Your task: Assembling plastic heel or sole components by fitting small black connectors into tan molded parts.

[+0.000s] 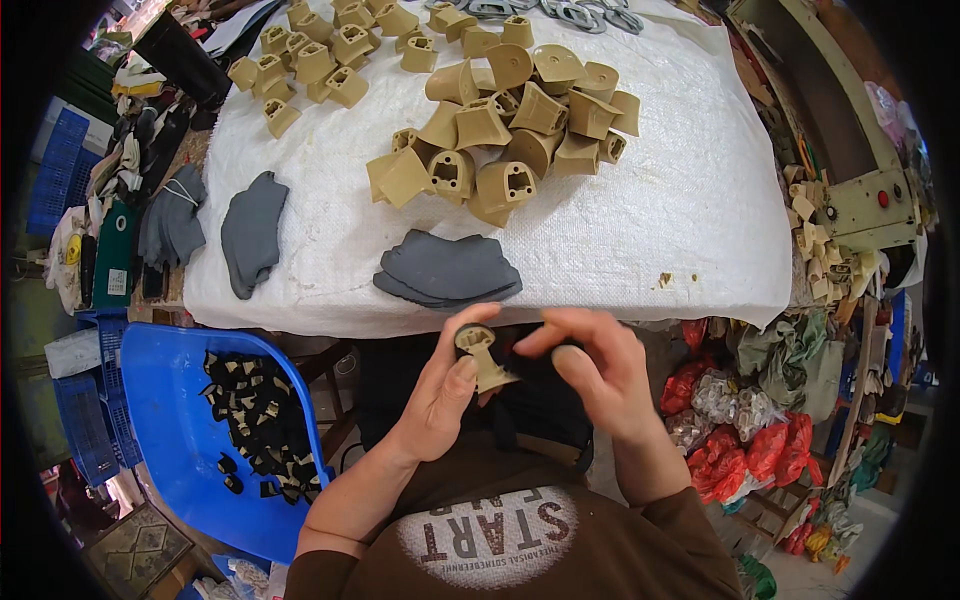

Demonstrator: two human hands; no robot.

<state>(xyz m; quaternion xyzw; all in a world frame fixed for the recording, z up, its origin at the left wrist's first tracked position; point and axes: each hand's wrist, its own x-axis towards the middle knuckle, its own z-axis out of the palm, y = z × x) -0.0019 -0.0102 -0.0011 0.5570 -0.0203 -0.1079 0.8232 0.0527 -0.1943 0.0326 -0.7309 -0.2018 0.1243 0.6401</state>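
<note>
My left hand (446,385) grips a beige shoe heel (484,365) in front of my lap, thumb on its side. The hollow end of the heel faces up, and a dark covering shows around its rim. Just to the right is my right hand (605,365), its fingers bent and apart. Dark cloth behind its fingertips hides whether they touch the covering. Beyond my hands, a stack of curved dark grey pieces (447,267) lies at the table's near edge. A large heap of bare beige heels (520,120) is behind it.
A white woven sheet (690,220) covers the table. More grey pieces (253,235) lie at its left. A blue tub (160,400) at lower left holds many black-covered heels (255,420). On the right stand a machine with a red button (883,199) and several red bags (720,465).
</note>
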